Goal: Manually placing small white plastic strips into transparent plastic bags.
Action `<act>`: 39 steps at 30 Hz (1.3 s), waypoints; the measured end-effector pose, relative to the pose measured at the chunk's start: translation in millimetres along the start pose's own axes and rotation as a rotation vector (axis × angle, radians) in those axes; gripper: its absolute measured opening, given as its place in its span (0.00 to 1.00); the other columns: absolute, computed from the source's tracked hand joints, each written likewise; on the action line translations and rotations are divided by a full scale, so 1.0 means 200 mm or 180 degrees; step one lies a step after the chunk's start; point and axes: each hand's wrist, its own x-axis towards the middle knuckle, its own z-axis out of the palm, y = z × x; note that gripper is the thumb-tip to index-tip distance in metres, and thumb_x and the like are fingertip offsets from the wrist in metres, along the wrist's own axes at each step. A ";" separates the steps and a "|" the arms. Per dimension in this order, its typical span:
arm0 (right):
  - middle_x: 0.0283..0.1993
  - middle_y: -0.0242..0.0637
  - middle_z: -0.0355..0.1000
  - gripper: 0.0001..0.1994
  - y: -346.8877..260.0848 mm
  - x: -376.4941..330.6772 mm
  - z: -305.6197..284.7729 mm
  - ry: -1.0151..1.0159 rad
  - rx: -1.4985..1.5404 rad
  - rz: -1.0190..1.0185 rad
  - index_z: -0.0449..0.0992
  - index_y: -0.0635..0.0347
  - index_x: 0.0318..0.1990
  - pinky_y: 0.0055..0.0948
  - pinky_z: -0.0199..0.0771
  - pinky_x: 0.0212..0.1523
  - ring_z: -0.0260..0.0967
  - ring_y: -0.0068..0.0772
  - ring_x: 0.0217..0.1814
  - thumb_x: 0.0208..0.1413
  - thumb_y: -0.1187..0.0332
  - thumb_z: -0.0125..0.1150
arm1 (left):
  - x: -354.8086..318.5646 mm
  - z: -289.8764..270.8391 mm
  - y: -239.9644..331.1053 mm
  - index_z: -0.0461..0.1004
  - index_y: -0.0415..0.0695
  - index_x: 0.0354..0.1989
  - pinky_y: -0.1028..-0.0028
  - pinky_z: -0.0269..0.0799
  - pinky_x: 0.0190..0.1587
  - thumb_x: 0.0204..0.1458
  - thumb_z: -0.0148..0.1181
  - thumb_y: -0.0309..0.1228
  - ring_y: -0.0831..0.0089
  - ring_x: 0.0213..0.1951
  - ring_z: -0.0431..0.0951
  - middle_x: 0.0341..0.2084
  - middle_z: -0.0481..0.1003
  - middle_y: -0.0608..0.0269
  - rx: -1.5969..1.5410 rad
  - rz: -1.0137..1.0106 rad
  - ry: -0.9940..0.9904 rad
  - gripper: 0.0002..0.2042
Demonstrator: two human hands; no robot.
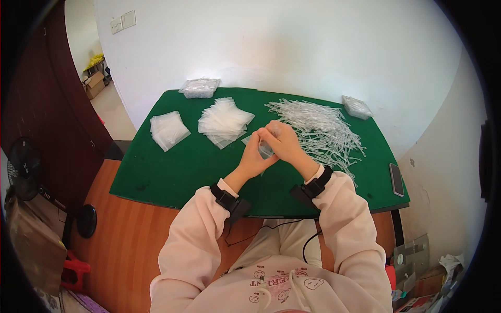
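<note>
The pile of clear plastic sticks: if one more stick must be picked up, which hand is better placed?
Probably the right hand: it is close beside the pile of clear sticks. The left hand is farther away. Both are now around a small clear bag.

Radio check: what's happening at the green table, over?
Left hand and right hand: both gripping small clear bag. Clear plastic heap close by right hand. Phone clear of both hands.

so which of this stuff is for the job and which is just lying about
Likely the job: clear bag between left hand and right hand; left bag stack; middle bag stack; pile of clear sticks; perhaps clear pack by wall.

Likely just lying about: phone; black fan; cardboard box.
</note>
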 end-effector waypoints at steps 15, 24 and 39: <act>0.31 0.27 0.67 0.09 0.19 -0.22 0.08 -0.0260 0.1899 0.0780 0.70 0.61 0.38 0.15 0.62 0.28 0.63 0.15 0.30 0.51 0.68 0.57 | -0.01 0.01 0.01 0.53 0.38 0.54 0.71 0.67 0.42 0.35 0.67 0.33 0.69 0.38 0.71 0.35 0.68 0.59 0.0631 -0.0533 0.0366 0.37; 0.27 0.29 0.69 0.10 0.31 -0.16 -0.09 -0.0444 0.2677 0.1958 0.70 0.62 0.38 0.19 0.67 0.23 0.66 0.19 0.24 0.49 0.69 0.58 | 0.01 -0.03 -0.04 0.59 0.39 0.51 0.79 0.67 0.28 0.44 0.61 0.38 0.78 0.25 0.70 0.24 0.71 0.64 -0.1355 -0.1388 0.0011 0.28; 0.20 0.27 0.67 0.06 0.52 -0.27 -0.05 -0.0449 0.0918 0.0976 0.73 0.64 0.27 0.16 0.63 0.24 0.63 0.15 0.23 0.47 0.70 0.58 | -0.01 -0.05 -0.09 0.72 0.39 0.31 0.84 0.62 0.22 0.50 0.57 0.31 0.85 0.19 0.66 0.20 0.71 0.70 -0.0431 -0.2005 -0.0962 0.08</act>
